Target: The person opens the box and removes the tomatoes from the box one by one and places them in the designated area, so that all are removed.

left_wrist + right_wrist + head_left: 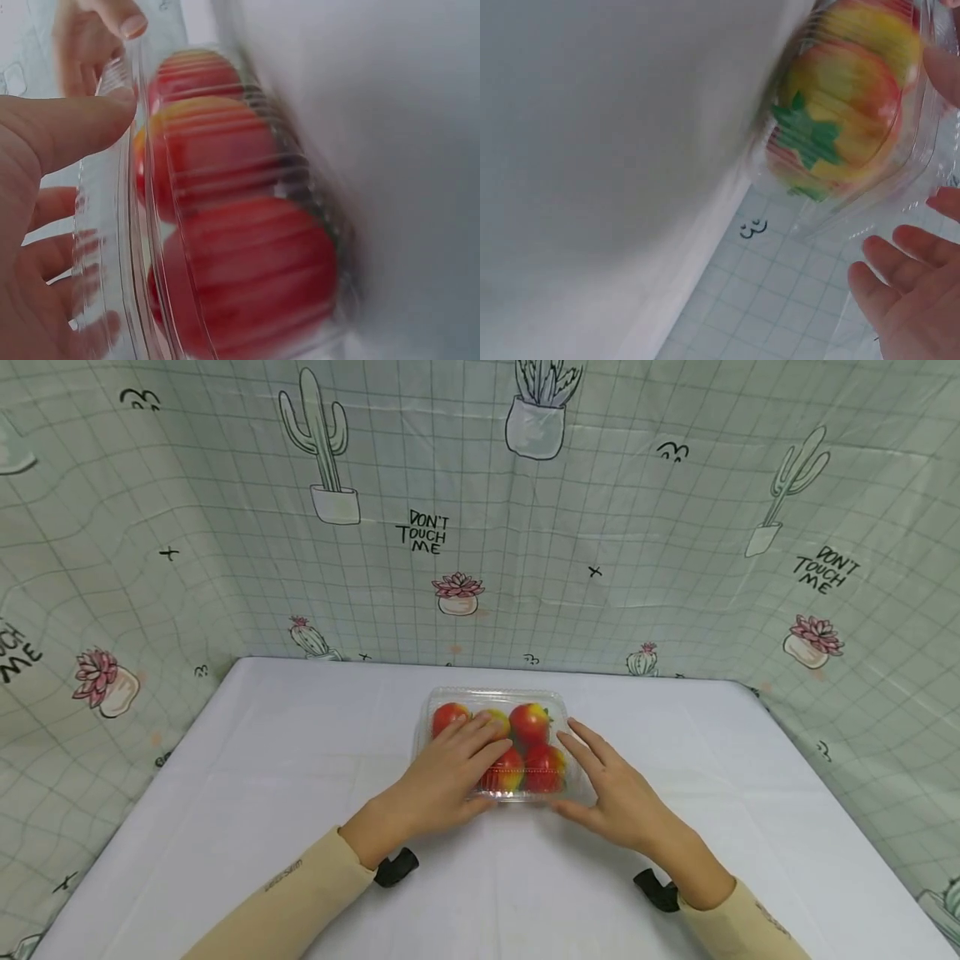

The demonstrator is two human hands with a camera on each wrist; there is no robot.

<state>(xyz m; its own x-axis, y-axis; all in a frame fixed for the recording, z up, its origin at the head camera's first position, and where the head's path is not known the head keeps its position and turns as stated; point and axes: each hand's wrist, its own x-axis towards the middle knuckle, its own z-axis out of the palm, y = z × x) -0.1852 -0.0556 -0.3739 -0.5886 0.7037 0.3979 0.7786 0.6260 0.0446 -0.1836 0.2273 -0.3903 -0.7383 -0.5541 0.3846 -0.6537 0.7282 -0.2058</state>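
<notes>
A clear plastic clamshell box (517,797) sits on the white table, holding several red-and-yellow fruits (529,722), tomato-like with green star-shaped leaves. My left hand (442,777) lies over the left part of the lid with fingers extended. In the left wrist view, its thumb (67,127) touches the box's rim, and the fingers show through the clear lid. At the box's right side is my right hand (622,793), fingers spread and holding nothing. From the right wrist view, its fingers (892,270) are close to the lid's edge; whether they touch it is hard to tell.
White cloth covers the table (300,777), which ends at a patterned curtain (465,477) behind and at both sides. Black wrist straps (396,867) hang below both wrists.
</notes>
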